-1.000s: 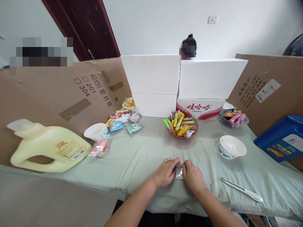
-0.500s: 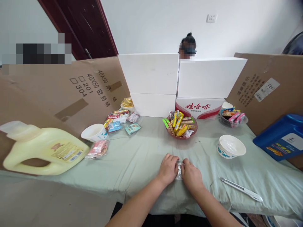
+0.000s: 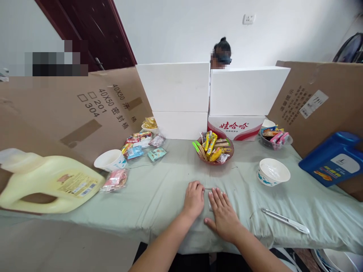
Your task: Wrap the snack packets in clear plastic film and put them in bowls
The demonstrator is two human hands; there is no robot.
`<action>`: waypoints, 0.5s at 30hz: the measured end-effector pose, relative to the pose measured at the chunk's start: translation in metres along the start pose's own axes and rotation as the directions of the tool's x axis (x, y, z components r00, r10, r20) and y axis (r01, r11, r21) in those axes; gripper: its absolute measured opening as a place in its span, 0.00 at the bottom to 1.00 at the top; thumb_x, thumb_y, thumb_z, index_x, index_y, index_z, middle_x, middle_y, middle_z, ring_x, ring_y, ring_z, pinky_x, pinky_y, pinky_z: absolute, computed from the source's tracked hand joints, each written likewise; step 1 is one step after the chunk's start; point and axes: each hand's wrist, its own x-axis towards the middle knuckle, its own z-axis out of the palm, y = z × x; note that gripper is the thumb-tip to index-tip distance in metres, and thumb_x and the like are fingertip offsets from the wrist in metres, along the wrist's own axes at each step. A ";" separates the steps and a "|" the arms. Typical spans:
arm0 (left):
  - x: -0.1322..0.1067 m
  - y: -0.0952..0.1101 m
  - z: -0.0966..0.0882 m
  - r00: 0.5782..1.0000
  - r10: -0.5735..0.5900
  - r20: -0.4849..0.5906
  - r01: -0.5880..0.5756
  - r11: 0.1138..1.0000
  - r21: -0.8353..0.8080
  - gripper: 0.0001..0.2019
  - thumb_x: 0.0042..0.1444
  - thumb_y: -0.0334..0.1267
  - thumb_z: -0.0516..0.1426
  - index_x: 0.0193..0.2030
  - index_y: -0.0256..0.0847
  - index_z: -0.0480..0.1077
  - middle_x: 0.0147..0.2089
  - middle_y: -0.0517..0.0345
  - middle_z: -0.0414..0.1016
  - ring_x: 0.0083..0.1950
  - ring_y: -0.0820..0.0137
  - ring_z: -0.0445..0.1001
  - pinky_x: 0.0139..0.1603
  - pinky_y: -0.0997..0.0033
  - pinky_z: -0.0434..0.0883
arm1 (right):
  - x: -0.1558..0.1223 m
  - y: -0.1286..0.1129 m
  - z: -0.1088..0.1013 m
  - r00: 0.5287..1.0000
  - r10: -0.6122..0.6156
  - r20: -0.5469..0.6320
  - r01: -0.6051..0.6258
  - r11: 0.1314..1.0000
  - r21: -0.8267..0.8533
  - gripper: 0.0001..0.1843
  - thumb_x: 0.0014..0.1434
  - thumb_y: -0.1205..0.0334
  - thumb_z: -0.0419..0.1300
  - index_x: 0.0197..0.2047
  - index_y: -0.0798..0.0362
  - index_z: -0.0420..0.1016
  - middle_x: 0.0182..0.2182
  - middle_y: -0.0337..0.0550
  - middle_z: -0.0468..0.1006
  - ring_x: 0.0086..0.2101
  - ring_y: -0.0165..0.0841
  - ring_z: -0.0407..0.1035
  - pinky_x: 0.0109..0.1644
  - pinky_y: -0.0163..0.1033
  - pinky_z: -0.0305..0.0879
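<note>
My right hand [image 3: 222,215] lies flat on the green cloth near the front edge, fingers stretched and thumb out to the left. Beneath it is a small clear plastic wrapper [image 3: 210,205], mostly hidden, with its left edge showing. Just to the left, my left hand [image 3: 194,199] rests on the cloth with its fingers curled together. A thin strip [image 3: 208,188] sticks out near those fingertips; what they grip, if anything, is hidden. Beyond both hands stands a red basket [image 3: 214,163] of wrapped snacks.
On the right are a utility knife [image 3: 286,220], a paper bowl [image 3: 273,172] and a blue jug [image 3: 331,160]. To the left lie a pale yellow jug [image 3: 53,181], another bowl [image 3: 110,160] and several snack packets [image 3: 157,154]. White boxes [image 3: 181,88] line the back; a person is behind them.
My right hand has gone from gripping the wrapper to lying flat over it. My left hand has come off the wrapper, slightly leftward. The whole view has shifted a little.
</note>
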 end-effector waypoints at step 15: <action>-0.002 -0.033 0.008 0.991 0.009 -0.130 -0.026 0.991 -0.135 0.07 0.57 0.36 0.52 0.34 0.42 0.70 0.44 0.50 0.70 0.49 0.58 0.70 0.50 0.54 0.71 | -0.011 -0.017 -0.033 0.987 0.062 0.149 -0.093 0.973 0.213 0.36 0.66 0.48 0.47 0.70 0.58 0.45 0.69 0.56 0.41 0.67 0.49 0.32 0.69 0.59 0.37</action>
